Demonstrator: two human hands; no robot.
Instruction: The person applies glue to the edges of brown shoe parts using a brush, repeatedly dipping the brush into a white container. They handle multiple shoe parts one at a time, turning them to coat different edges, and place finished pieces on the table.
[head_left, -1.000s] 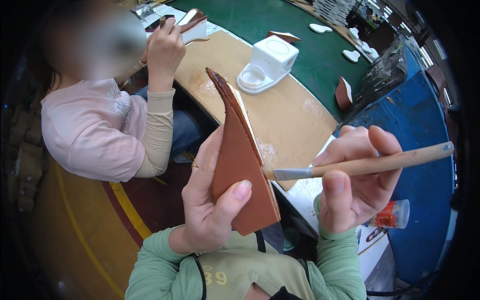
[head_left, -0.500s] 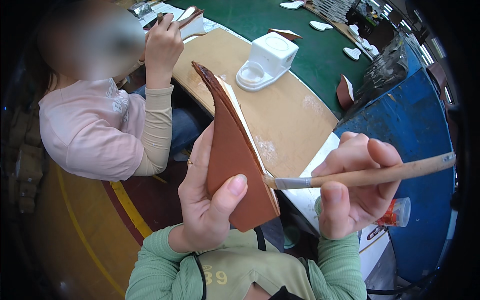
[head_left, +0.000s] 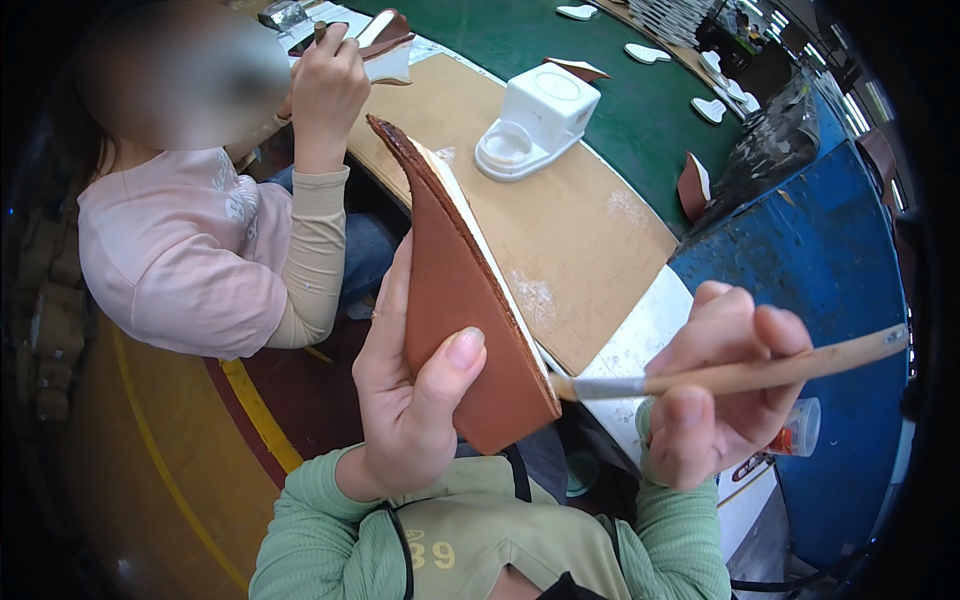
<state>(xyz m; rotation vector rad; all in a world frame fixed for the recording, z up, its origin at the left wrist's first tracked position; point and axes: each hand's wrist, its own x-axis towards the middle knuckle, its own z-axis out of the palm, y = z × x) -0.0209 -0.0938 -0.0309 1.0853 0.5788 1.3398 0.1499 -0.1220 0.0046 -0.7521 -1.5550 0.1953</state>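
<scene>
Brown leather is filling the middle of the view: a shaped piece (head_left: 465,330) is being held up off the desk (head_left: 600,250), on the wearer's side of the white plastic container (head_left: 540,125) and a little to its left. The left hand (head_left: 415,400) is grasping the piece, its thumb pressing on the face and its fingers going behind. Right of the container and nearer the wearer, the right hand (head_left: 740,415) is pinching a wooden-handled brush (head_left: 745,378), whose bristles are touching the piece's edge near its lower right corner. The step in hand, it seems, is working the brush along that edge; whether the bristles are carrying any liquid, one cannot tell. The next move is probably calling for light, even pressure, with the left hand keeping the rim facing the bristles. Left of the container, a co-worker's hand (head_left: 330,95) is showing close to a similar leather piece (head_left: 390,65).
</scene>
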